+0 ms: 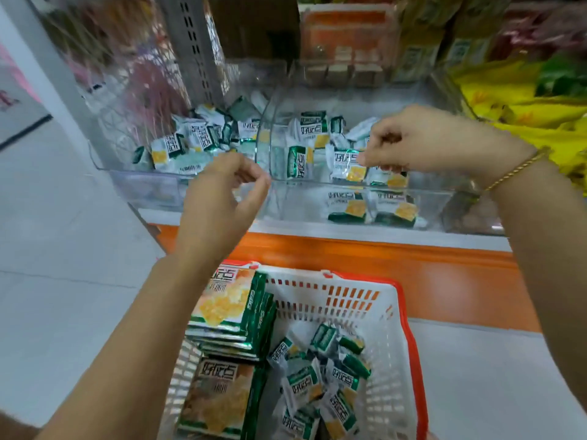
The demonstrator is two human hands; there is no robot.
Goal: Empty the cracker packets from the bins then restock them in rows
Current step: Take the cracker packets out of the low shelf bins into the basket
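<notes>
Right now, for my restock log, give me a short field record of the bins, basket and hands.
left bin: loose heap of cracker packets
right bin: fewer packets, scattered
basket: big packs stacked left, small packets loose right
left hand: fingers curled at bins' front rim, nothing seen held
right hand: over right bin, fingertips at a packet, grip unclear

The one head-worn wide-angle camera is looking forward and steeply down from close by, taking in clear bins (295, 203) on the shelf (365, 232) ahead and the white basket (349, 300) directly underneath.
</notes>
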